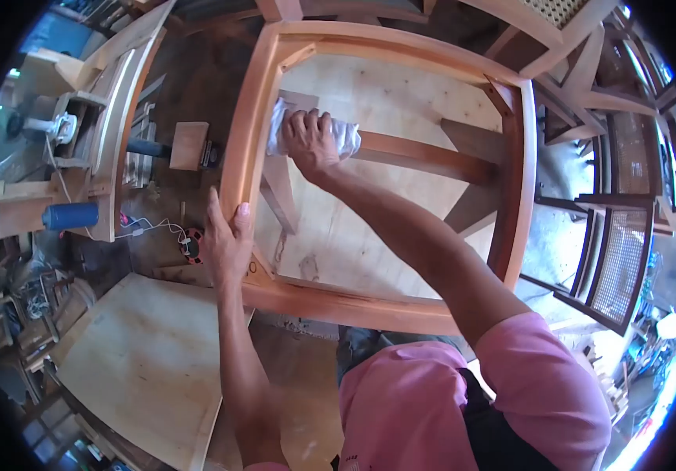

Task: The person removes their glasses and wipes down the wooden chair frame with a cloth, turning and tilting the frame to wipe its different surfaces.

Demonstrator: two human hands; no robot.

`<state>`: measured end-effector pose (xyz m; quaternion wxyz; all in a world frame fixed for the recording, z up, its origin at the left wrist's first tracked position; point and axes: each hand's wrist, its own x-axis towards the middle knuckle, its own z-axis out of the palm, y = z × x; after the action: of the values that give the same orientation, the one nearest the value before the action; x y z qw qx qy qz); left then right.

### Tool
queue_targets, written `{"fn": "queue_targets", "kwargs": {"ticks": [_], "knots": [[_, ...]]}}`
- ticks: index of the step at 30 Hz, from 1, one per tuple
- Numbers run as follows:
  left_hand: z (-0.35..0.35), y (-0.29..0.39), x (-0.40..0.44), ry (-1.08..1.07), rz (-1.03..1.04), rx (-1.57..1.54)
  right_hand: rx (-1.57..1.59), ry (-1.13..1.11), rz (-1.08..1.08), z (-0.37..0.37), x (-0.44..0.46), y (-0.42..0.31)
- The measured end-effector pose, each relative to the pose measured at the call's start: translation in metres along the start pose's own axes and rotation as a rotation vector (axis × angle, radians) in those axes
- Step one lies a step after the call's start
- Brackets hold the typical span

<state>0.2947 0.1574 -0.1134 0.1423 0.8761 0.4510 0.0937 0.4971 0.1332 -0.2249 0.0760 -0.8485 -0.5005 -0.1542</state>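
A wooden chair or table frame (245, 125) with reddish-brown rails and corner blocks lies in front of me. My right hand (312, 145) is closed over a bunched white cloth (347, 139), which presses against the inner side of the left rail. My left hand (228, 242) grips that same rail near its lower corner, thumb on top and fingers along the outer side. Through the frame's opening a pale plywood board (369, 86) shows, along with a brown crossbar (424, 155) and slanting legs below.
At left stands a workbench (138, 86) with a blue cylinder (71, 216). A plywood sheet (138, 353) lies at lower left. A wooden block (190, 146) and a white cable (153, 224) are beside the frame. Chair frames with woven cane panels (621, 271) crowd the right.
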Motion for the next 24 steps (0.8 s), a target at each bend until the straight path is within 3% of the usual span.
{"fn": "queue_targets", "kwargs": {"ticks": [4, 6, 7, 8, 9, 11, 13, 15, 17, 20, 22, 23, 24], "knots": [[-0.002, 0.006, 0.002, 0.000, 0.066, -0.109, 0.344, -0.160, 0.030, -0.025, -0.034, 0.059], [-0.007, 0.007, 0.003, -0.066, 0.028, -0.144, 0.433, -0.668, 0.252, -0.064, -0.037, 0.106], [-0.010, 0.007, 0.007, -0.133, -0.018, -0.186, 0.567, -0.472, 0.259, -0.091, -0.058, 0.127], [-0.011, 0.009, 0.016, -0.196, -0.060, -0.237, 0.467, -0.209, 0.127, -0.063, -0.090, 0.158], [-0.013, 0.016, 0.028, -0.263, -0.113, -0.325, 0.298, -0.158, 0.019, -0.059, -0.108, 0.188], [-0.002, 0.020, 0.070, -0.290, 0.033, -0.287, -0.098, -0.331, -0.257, -0.079, -0.115, 0.228], [0.008, 0.043, 0.115, -0.247, 0.146, -0.351, -0.009, -0.535, -0.314, -0.088, -0.102, 0.239], [0.011, 0.063, 0.145, -0.322, 0.102, -0.377, 0.705, -0.892, 0.199, -0.093, -0.076, 0.226], [0.019, 0.070, 0.157, -0.301, 0.090, -0.387, 1.566, -1.086, 1.112, -0.068, -0.057, 0.212], [0.025, 0.061, 0.151, -0.209, 0.120, -0.378, 1.528, -1.161, 0.545, -0.040, -0.034, 0.174], [0.030, 0.060, 0.154, -0.178, 0.157, -0.409, 1.482, -1.070, 0.571, 0.046, -0.010, 0.151], [0.034, 0.061, 0.154, -0.179, 0.152, -0.416, 1.272, -1.055, 0.753, 0.073, 0.001, 0.132], [0.034, 0.061, 0.152, -0.183, 0.142, -0.419, 1.311, -1.037, 0.631, 0.050, 0.015, 0.119]]}}
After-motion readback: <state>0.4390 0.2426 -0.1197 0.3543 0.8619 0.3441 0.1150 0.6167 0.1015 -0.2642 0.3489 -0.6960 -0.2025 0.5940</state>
